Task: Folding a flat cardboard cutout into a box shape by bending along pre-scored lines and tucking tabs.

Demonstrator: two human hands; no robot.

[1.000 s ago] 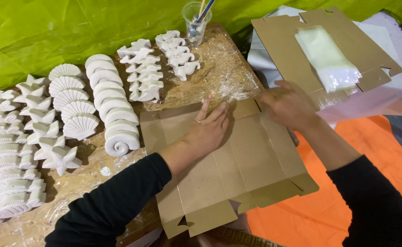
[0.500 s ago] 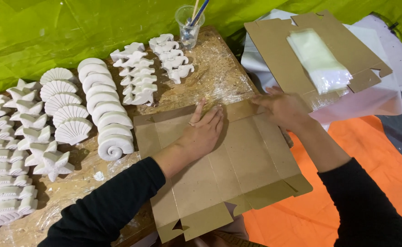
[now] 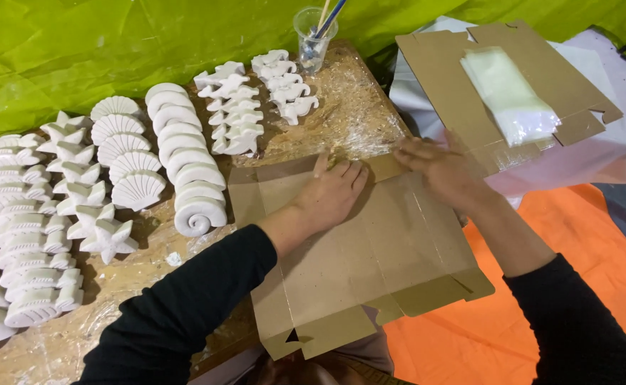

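Flat carton blank (image 3: 370, 264): we see an unfolded brown cardboard box blank lying flat at the near edge of the bench (image 3: 149, 285), its near flaps hanging past the bench edge.
Left hand (image 3: 334, 196): we press it palm-down on the upper middle of the blank; the grip is spread flat, fingers apart, clamped on nothing.
Right hand (image 3: 441, 171): we lay it flat on the far right corner of the blank; grip likewise apart, holding nothing.
Orange cloth (image 3: 577, 235): lies to the right, under the blank's right edge.
White plaster casts (image 3: 135, 178): shells, spirals and starfish in rows on the bench, left of the blank and apart from it; more rows stand beyond it.
Second carton blank (image 3: 498, 85): lies open on a white surface, far right, carrying a stack of clear bags (image 3: 509, 93).
Clear cup (image 3: 313, 36): stands at the bench's far edge, holding brushes.
Green sheet (image 3: 113, 50): forms the backdrop.
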